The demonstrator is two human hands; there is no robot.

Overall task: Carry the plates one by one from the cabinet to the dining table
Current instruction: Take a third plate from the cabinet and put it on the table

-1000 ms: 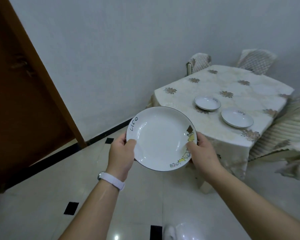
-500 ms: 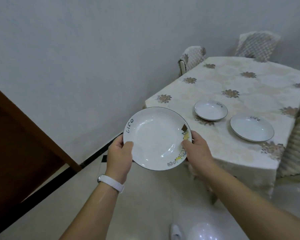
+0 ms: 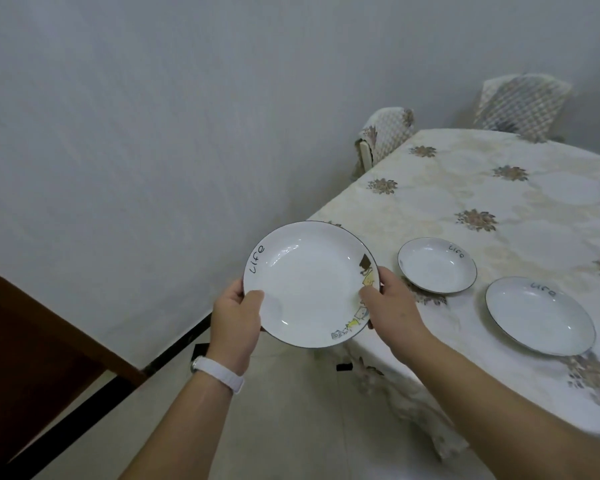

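I hold a white plate (image 3: pixel 309 282) with a dark rim, the word "Life" and a small cartoon print, level in front of me, just off the near left corner of the dining table (image 3: pixel 520 209). My left hand (image 3: pixel 236 317) grips its left rim, thumb on top. My right hand (image 3: pixel 392 306) grips its right rim over the print. Two matching white plates lie on the flowered tablecloth: a smaller plate (image 3: pixel 436 265) near the corner and a larger plate (image 3: pixel 539 315) to its right.
Two chairs with patterned covers stand at the table's far side, one chair (image 3: pixel 385 133) on the left and another chair (image 3: pixel 523 105) on the right. A white wall runs along the left. A brown wooden panel (image 3: pixel 32 348) fills the lower left. The floor is pale tile.
I have come closer to the table; the table and its two plates look larger and nearer. The brown panel has slid toward the lower left. Both hands keep their grip on the plate.
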